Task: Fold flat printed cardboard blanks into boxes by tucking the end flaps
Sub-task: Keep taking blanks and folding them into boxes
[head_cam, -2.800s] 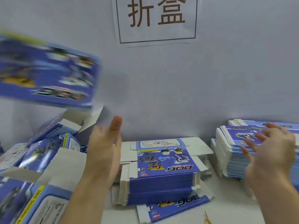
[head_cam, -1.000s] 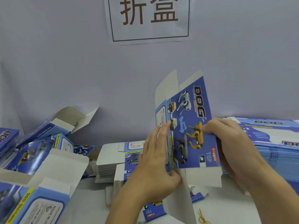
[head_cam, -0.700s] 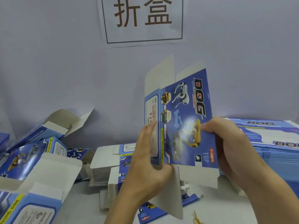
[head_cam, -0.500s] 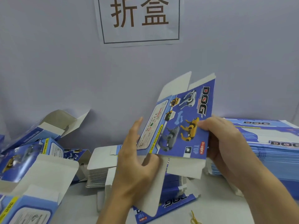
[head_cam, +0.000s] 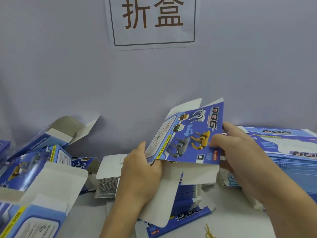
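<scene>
The person is holding one blue printed cardboard blank (head_cam: 187, 140) with robot dogs on it up over the middle of the white tabletop (head_cam: 240, 219), half squared into a sleeve, its white end flaps hanging open at both ends. The left hand (head_cam: 140, 170) is gripping the narrow side panel at the near corner, thumb curled in under the edge; the right hand (head_cam: 228, 148) is pinching the opposite long edge, thumb lying on the printed face.

The biggest risk, as I am judging it, is the sleeve springing back flat, because both grips are sitting on edges and nothing is bracing the inside. Next, the long white tuck flap (head_cam: 163, 200) dangling at the near end could be catching on the stack beneath and creasing off its score line. A smaller worry: squeezing too hard could be buckling the printed face.

Counting from biggest to smallest: two stacks of flat blanks are waiting, a tall one at the right (head_cam: 281, 157) and a lower one in the middle (head_cam: 109, 176). At the left, roughly four folded blue boxes (head_cam: 39, 162) are lying in a loose heap with their lids open; the heap is running out of view, so I cannot be sure. One loose blank (head_cam: 185, 219) is lying under the hands, one paper sign (head_cam: 152, 21) is hanging on the wall, and one yellow rubber band (head_cam: 208, 232) is lying near the front edge.
</scene>
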The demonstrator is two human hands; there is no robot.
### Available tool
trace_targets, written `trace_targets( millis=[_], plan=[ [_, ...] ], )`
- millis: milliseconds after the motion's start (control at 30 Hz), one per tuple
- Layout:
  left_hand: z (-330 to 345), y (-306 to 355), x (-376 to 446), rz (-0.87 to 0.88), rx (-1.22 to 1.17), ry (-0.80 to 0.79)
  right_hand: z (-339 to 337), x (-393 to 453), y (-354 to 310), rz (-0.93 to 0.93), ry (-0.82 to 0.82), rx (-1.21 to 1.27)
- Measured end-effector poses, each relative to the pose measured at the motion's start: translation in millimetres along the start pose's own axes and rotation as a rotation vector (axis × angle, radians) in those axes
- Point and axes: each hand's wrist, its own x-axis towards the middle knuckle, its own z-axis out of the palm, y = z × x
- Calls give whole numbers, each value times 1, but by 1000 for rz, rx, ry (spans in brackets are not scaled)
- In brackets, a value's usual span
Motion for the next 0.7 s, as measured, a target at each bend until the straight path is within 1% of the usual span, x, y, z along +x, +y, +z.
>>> trace_targets(
  millis=[67,133,233,333,400,500,567,667,700],
  plan=[
    [1,2,-1,75,-14,-21,-1,2,0,46,57,34],
    [2,5,-3,113,-21,-29,-1,4,-1,65,137,46],
    [3,8,-4,138,-90,-32,1,5,2,42,213,84],
    [-2,8,-3,120,-214,-49,11,1,2,-5,208,37],
    [-8,8,-2,132,-265,-70,17,1,7,-51,184,80],
    [-16,9,-3,184,-347,-190,21,1,16,-99,163,184],
    [-21,9,-6,193,-350,-302,20,1,19,-149,194,219],
    [-28,12,-8,125,-292,-466,16,-1,19,-236,233,162],
    [-30,14,-9,93,-306,-483,16,-2,18,-262,228,126]
  ],
)
